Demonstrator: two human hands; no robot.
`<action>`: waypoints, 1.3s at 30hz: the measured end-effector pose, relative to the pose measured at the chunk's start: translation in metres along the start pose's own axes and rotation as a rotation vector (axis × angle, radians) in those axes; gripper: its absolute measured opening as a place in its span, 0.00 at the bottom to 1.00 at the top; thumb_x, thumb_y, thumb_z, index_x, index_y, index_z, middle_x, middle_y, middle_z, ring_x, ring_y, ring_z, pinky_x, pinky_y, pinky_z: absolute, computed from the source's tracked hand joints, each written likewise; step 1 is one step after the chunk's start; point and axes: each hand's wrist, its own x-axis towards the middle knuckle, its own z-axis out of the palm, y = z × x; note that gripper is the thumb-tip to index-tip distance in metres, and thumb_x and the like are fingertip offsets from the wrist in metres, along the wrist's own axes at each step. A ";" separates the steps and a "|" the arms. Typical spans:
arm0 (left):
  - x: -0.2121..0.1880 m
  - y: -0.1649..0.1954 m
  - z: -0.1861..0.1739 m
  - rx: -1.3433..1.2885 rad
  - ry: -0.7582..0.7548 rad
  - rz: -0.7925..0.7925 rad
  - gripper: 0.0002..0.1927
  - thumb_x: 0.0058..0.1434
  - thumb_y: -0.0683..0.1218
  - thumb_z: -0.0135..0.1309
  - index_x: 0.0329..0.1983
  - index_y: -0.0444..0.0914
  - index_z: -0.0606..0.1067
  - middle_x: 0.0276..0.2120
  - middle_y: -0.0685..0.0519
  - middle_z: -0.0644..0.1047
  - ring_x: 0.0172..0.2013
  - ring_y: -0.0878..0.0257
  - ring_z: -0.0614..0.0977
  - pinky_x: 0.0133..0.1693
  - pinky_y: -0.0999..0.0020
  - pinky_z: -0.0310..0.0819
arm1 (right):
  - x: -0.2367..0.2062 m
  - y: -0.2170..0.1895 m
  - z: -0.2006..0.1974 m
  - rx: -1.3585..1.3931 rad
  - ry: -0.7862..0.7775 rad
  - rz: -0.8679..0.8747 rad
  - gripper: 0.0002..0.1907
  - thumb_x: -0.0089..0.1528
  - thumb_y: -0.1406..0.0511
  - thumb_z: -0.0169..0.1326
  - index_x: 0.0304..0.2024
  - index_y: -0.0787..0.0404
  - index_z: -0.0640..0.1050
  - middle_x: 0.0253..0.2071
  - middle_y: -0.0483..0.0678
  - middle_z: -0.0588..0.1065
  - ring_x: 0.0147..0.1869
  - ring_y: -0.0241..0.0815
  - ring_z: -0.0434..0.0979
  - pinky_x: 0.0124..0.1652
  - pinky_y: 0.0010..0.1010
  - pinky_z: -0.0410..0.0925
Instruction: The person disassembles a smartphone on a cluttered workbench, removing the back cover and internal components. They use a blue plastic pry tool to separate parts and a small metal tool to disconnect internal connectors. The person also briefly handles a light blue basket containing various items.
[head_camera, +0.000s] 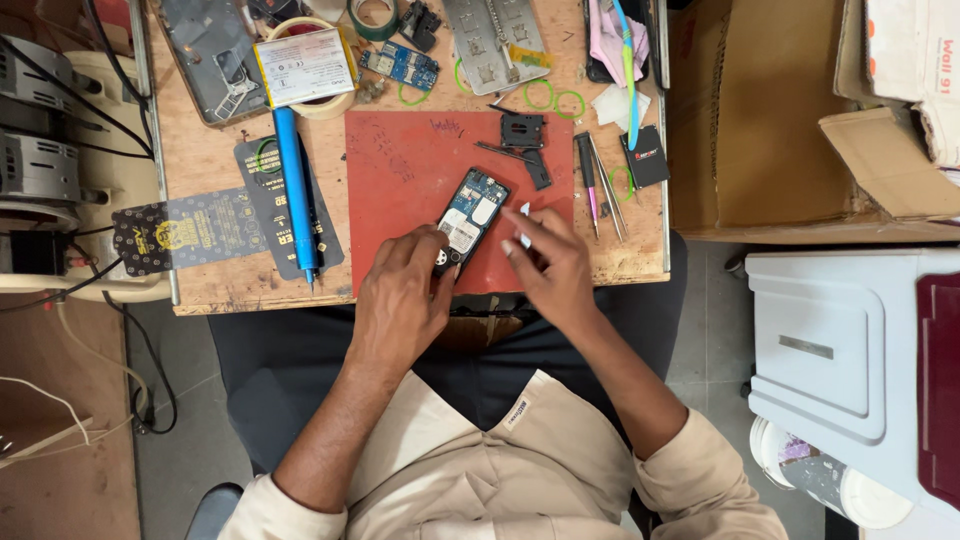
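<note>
Phone: the opened phone (468, 218) is lying tilted on the red mat (400, 190) at the centre of the frame, back cover off, circuit board and metal shields showing.
Left hand: the left hand (400, 295) is curling around the phone's lower end, fingers closed on its edge and pinning it to the mat.
Right hand: the right hand (550, 268) is pinching a small white pick (524, 224) between thumb and forefinger, just right of the phone, the other fingers loosely bent.
Doing it well: the person is probably better off keeping the left grip low on the frame, clear of the board, and bringing the pick in flat along the seam rather than digging down.
Risk: a steep tip could be scratching the board or slipping off the edge.
Nearby: a black frame part (523, 135) is lying on the mat's upper right; tweezers (605, 195) are resting right of the mat; a blue screwdriver (295, 190) is lying left of it.
</note>
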 end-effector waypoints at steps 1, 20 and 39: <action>-0.001 -0.001 0.000 0.006 0.003 0.012 0.17 0.58 0.40 0.61 0.51 0.33 0.73 0.52 0.41 0.78 0.50 0.43 0.78 0.51 0.52 0.74 | -0.002 -0.003 0.002 -0.057 0.013 -0.094 0.19 0.63 0.72 0.60 0.58 0.65 0.80 0.42 0.49 0.75 0.38 0.37 0.78 0.33 0.27 0.71; 0.009 -0.010 -0.005 0.020 -0.044 0.010 0.22 0.49 0.43 0.67 0.48 0.34 0.80 0.51 0.43 0.79 0.46 0.48 0.80 0.47 0.55 0.78 | -0.007 -0.012 0.009 -0.476 0.020 -0.430 0.15 0.60 0.70 0.65 0.50 0.62 0.83 0.38 0.47 0.75 0.39 0.42 0.78 0.36 0.32 0.72; 0.015 -0.006 0.000 0.103 -0.076 0.014 0.17 0.49 0.44 0.66 0.41 0.34 0.80 0.46 0.44 0.78 0.43 0.45 0.80 0.41 0.52 0.79 | -0.005 -0.014 0.008 -0.473 0.009 -0.465 0.16 0.59 0.73 0.64 0.50 0.65 0.82 0.38 0.46 0.74 0.36 0.43 0.75 0.34 0.32 0.70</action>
